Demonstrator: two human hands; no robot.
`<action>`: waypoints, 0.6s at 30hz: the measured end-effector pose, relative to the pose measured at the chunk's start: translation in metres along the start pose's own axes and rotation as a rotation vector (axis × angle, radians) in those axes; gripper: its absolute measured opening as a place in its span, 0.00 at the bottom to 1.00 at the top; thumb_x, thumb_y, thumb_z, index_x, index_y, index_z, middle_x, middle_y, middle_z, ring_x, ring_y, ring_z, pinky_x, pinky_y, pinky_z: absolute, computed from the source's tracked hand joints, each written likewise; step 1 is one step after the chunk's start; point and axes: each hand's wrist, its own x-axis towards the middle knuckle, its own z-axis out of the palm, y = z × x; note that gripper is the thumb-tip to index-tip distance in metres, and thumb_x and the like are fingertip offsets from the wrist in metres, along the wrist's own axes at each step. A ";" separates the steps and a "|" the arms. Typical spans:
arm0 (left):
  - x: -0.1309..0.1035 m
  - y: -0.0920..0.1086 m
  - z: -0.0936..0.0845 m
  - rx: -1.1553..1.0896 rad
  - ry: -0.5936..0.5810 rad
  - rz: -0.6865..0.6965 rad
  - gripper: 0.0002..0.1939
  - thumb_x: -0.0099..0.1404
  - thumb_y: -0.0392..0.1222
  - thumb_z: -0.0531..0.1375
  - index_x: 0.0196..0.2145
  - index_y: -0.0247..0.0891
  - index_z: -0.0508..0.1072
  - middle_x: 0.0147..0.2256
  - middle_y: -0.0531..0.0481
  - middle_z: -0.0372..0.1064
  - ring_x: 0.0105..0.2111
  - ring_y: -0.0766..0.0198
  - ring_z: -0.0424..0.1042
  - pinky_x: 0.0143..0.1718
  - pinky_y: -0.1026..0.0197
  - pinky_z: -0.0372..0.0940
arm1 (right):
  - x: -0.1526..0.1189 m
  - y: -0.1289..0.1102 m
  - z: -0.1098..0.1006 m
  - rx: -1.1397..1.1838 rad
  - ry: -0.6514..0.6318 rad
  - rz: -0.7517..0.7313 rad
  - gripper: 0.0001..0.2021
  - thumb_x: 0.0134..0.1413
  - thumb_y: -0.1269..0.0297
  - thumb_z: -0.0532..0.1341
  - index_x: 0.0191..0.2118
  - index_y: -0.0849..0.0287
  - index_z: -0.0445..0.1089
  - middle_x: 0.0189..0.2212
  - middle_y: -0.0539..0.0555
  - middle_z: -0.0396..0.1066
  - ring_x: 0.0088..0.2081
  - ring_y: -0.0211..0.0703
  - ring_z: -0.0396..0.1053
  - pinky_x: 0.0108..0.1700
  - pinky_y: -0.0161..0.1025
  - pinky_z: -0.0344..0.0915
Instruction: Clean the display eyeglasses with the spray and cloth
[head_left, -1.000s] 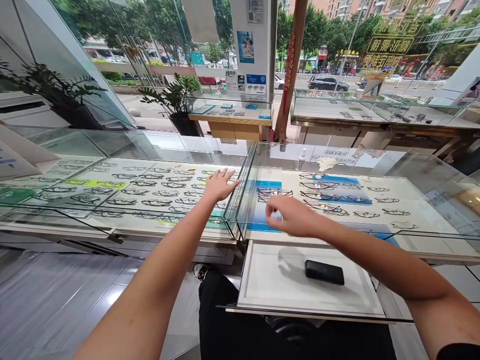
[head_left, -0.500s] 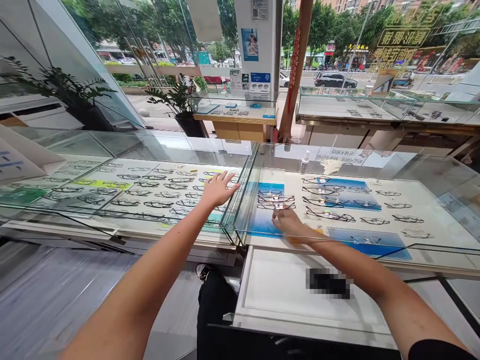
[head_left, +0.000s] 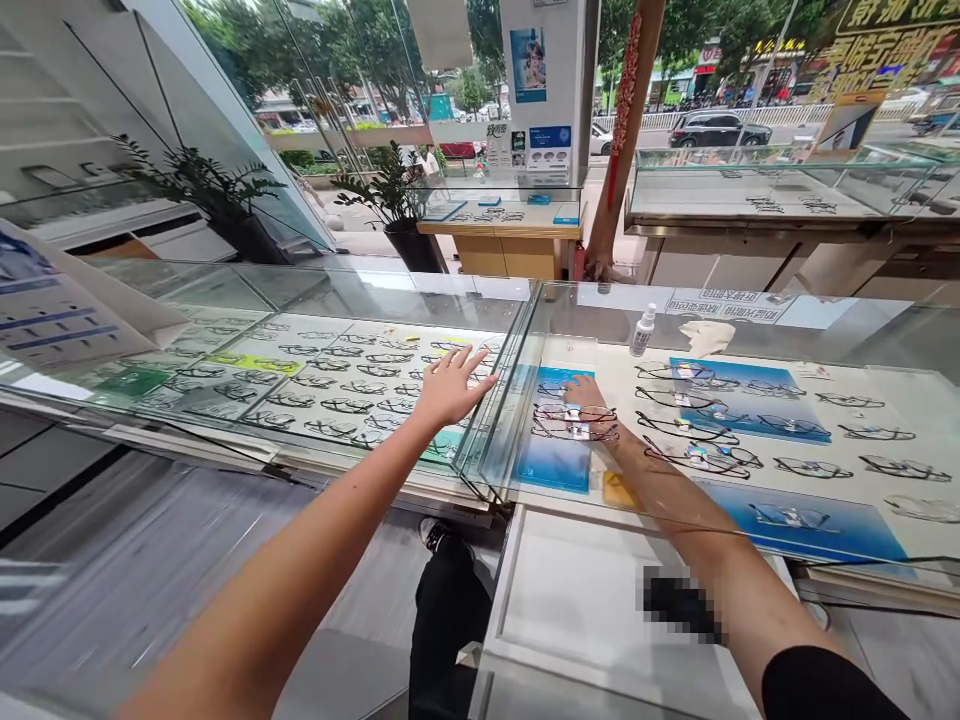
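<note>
My left hand (head_left: 454, 390) lies spread on the glass top of the left display case (head_left: 390, 285), above rows of eyeglasses (head_left: 349, 405). My right hand (head_left: 585, 392) is inside the right display case (head_left: 780, 345), under its glass. Its bent fingers are at the end of a pair of eyeglasses (head_left: 553, 389) on a blue mat (head_left: 553, 470) and seem closed on it; the contact is partly hidden. Two tagged eyeglasses (head_left: 574, 422) on the glass top overlap my right hand and wrist. More tagged eyeglasses (head_left: 701, 458) are to the right of my forearm.
A spray bottle (head_left: 643, 330) and a crumpled cloth (head_left: 707, 337) are at the back of the right case. Below it, a white drawer (head_left: 570, 590) is pulled out beside my leg. A potted plant (head_left: 405, 235) stands behind the cases, and a cardboard display (head_left: 71, 300) is at far left.
My right hand has moved deeper into the case, from the front of the blue mat toward its back. My left hand stays spread on the glass. The view has shifted slightly left.
</note>
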 end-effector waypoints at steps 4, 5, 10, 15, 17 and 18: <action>-0.001 -0.001 0.000 0.003 -0.007 -0.004 0.40 0.81 0.71 0.44 0.82 0.55 0.57 0.84 0.51 0.43 0.84 0.43 0.43 0.80 0.35 0.46 | 0.013 0.004 0.010 -0.060 0.025 -0.015 0.07 0.67 0.75 0.66 0.37 0.62 0.80 0.52 0.68 0.83 0.63 0.58 0.71 0.71 0.57 0.60; -0.001 -0.001 0.000 0.004 -0.009 -0.005 0.40 0.81 0.71 0.44 0.82 0.54 0.57 0.84 0.51 0.43 0.84 0.43 0.43 0.80 0.35 0.46 | 0.015 0.005 0.011 -0.069 0.028 -0.029 0.08 0.67 0.76 0.65 0.36 0.63 0.80 0.51 0.69 0.83 0.62 0.57 0.71 0.70 0.57 0.60; -0.002 -0.002 -0.002 0.003 -0.017 -0.005 0.41 0.81 0.71 0.43 0.83 0.55 0.55 0.84 0.51 0.42 0.84 0.42 0.43 0.80 0.33 0.47 | 0.023 0.005 0.018 -0.110 0.026 -0.075 0.09 0.66 0.80 0.65 0.36 0.65 0.81 0.51 0.68 0.83 0.58 0.54 0.73 0.70 0.54 0.61; -0.001 -0.001 -0.002 0.014 -0.017 -0.005 0.40 0.81 0.71 0.44 0.83 0.55 0.56 0.84 0.50 0.43 0.83 0.43 0.44 0.79 0.32 0.48 | 0.018 0.002 0.023 -0.135 0.012 -0.053 0.06 0.72 0.68 0.68 0.49 0.63 0.81 0.54 0.63 0.81 0.58 0.53 0.77 0.66 0.54 0.73; 0.001 -0.001 -0.002 0.012 -0.013 -0.005 0.40 0.81 0.71 0.44 0.82 0.55 0.57 0.84 0.50 0.44 0.83 0.43 0.44 0.79 0.33 0.48 | 0.010 0.000 0.023 -0.123 0.009 -0.061 0.15 0.74 0.57 0.68 0.58 0.59 0.78 0.59 0.60 0.79 0.58 0.52 0.78 0.61 0.56 0.78; 0.001 -0.001 -0.001 0.011 -0.010 -0.004 0.40 0.81 0.71 0.44 0.82 0.55 0.57 0.84 0.50 0.44 0.83 0.43 0.44 0.79 0.34 0.48 | 0.004 -0.001 0.022 -0.112 0.020 -0.061 0.18 0.74 0.54 0.68 0.61 0.57 0.76 0.61 0.60 0.77 0.57 0.52 0.79 0.60 0.56 0.79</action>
